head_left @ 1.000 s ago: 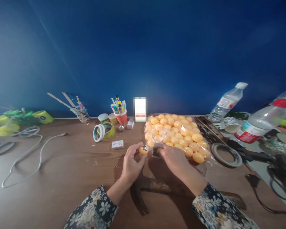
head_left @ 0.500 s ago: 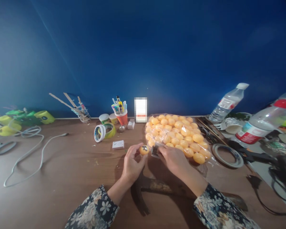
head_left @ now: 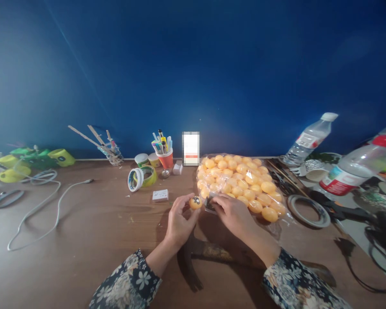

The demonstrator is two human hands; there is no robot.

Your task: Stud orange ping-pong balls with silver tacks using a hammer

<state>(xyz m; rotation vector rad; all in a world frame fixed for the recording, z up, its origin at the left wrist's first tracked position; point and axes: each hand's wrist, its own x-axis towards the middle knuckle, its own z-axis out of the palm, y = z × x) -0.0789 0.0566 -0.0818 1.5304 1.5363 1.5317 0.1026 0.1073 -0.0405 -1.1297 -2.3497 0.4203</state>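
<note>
Between its thumb and fingers my left hand (head_left: 179, 219) holds an orange ball (head_left: 195, 203) with small dark, shiny bits on its top. My right hand (head_left: 233, 213) is just right of it, fingers pressed together over a small container (head_left: 209, 207) that holds dark bits; what the fingertips grip is hidden. Behind my right hand lies a clear plastic bag of orange balls (head_left: 241, 180). A hammer (head_left: 212, 251) rests on the table below both hands, its claw toward the left.
Left of the hands are a small white box (head_left: 160, 195), tape rolls (head_left: 135, 180), a cup of pens (head_left: 165, 159) and a white cable (head_left: 58, 201). At the right are a tape roll (head_left: 309, 211), two plastic bottles (head_left: 344, 174) and a black plug (head_left: 345, 246).
The view has shifted very slightly. My right fingers have moved a little over the small container; my left hand keeps hold of the orange ball.
</note>
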